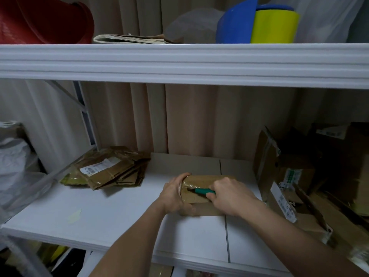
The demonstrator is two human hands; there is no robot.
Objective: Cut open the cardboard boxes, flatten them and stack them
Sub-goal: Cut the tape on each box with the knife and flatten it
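A small taped cardboard box (pixel 201 180) sits on the white shelf (pixel 119 212) in the middle. My left hand (pixel 175 194) grips its left end, fingers curled over the top edge. My right hand (pixel 229 196) holds a green-handled cutter (pixel 203 191), whose blade lies on the shiny tape along the box's top, near the left end. A stack of flattened boxes (pixel 107 168) lies at the back left of the shelf, a shipping label on its top piece.
Several unflattened cardboard boxes (pixel 295 176) crowd the shelf's right side. Grey plastic bags (pixel 14 162) are at the far left. The upper shelf (pixel 179 60) carries a red thing, papers, and a blue and yellow container (pixel 273 25). A curtain hangs behind.
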